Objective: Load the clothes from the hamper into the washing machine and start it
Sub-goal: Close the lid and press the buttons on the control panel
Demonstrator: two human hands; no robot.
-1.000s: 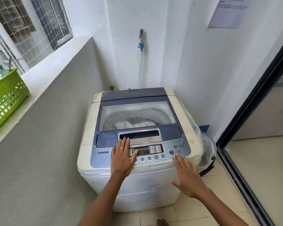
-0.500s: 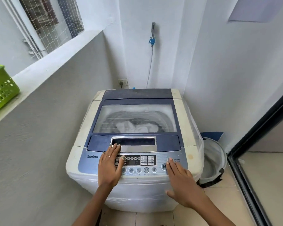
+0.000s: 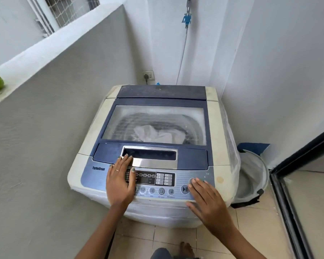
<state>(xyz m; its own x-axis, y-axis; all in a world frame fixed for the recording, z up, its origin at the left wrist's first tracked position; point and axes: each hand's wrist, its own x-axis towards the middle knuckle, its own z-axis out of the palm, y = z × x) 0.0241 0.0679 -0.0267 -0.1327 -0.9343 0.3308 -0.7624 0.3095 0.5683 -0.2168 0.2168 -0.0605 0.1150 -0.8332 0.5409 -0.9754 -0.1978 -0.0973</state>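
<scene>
Your left hand (image 3: 120,181) lies flat, fingers straight and together, on the washing machine's control panel (image 3: 198,177) at 7 o'clock of the lid; your right hand (image 3: 207,198) lies flat at 5 o'clock, fingers straight, fingertips (image 3: 194,180) on the round buttons by the play/pause key. Lid (image 3: 155,124) down on the washing machine (image 3: 94,135), white clothes (image 3: 157,135) visible in the drum through it. Hamper (image 3: 258,176) on the floor just beside the machine at 3 o'clock; wall socket (image 3: 148,75) behind at 12.

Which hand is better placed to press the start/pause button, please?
The right hand: its fingertips lie beside the start/pause button on the washing machine. The left hand lies flat across the panel's far side.
</scene>
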